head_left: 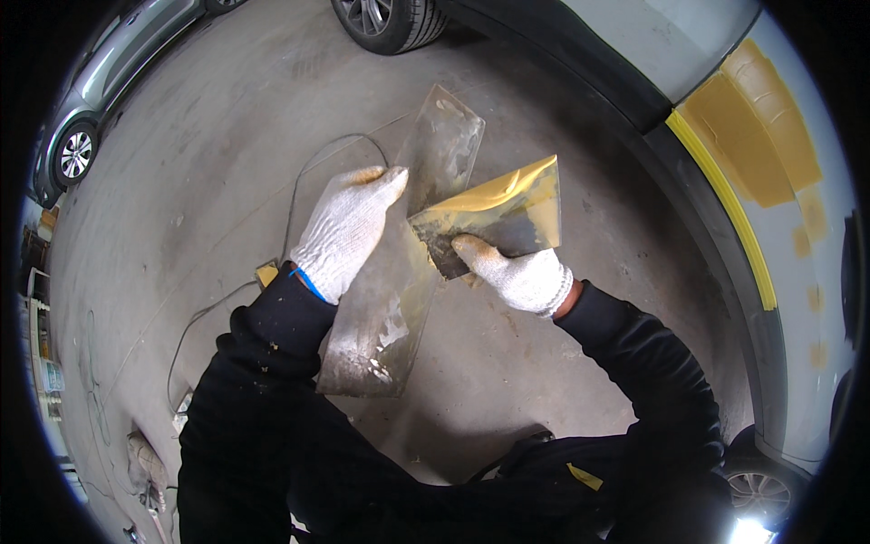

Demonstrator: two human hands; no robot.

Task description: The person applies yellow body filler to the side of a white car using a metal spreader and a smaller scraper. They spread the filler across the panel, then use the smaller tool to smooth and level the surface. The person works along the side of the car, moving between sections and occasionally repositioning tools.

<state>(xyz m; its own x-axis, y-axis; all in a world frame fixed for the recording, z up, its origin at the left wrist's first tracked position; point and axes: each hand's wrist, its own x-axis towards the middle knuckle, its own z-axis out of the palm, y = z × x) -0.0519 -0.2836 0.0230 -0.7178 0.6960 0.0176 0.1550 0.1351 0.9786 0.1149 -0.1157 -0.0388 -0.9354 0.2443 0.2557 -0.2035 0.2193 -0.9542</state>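
Observation:
My left hand (346, 231), in a white knit glove, is closed on the edge of a long, smeared, translucent board (385, 317) that slants across the middle. In my right hand (526, 279), also gloved, is a flat, wide-edged spreader (535, 218), its thumb pressed on the face. A ridge of yellow filler paste (498, 190) lies along the spreader's far edge. One corner of the spreader meets or overlaps the board, just right of my left hand. The fingers behind both tools are hidden.
To the right stands a light-coloured car body (675, 41) with yellow filler patches (748, 127) and a yellow strip (725, 208) along an edge. A silver car (136, 50) is at the far left. A thin cable (297, 190) runs across the concrete floor (208, 163).

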